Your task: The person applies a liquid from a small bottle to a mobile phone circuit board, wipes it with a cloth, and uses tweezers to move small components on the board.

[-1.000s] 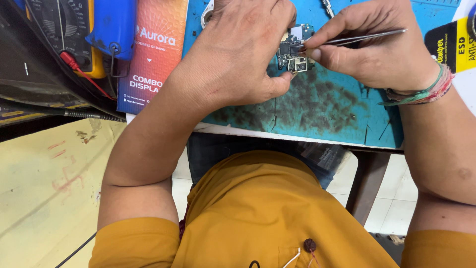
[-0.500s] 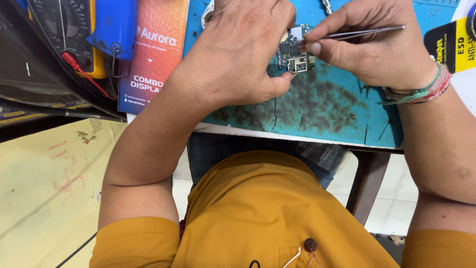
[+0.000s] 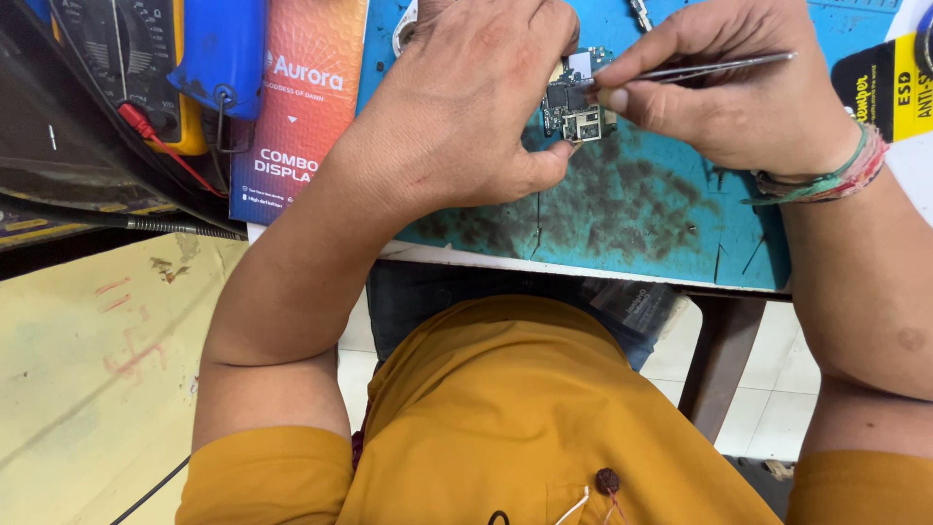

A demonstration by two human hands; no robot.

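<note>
Left hand (image 3: 466,117) curled down over a small dark circuit board (image 3: 579,107), thumb and fingers pinching its edges against the stained blue work mat (image 3: 622,209). Right hand (image 3: 739,97) pressed together around slim silver metal tweezers (image 3: 714,68), tips touching the board's top edge. Board crowded with square metal shields, tiny chips; beside the mat, an orange-red printed box (image 3: 301,97).

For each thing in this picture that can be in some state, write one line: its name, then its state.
Left hand: closed on the small circuit board.
Small circuit board: bare, held over the mat.
Right hand: pinching the tweezers.
Tweezers: tips at the board.
Blue work mat: stained dark, cut.
Multimeter: red lead plugged in.
</note>
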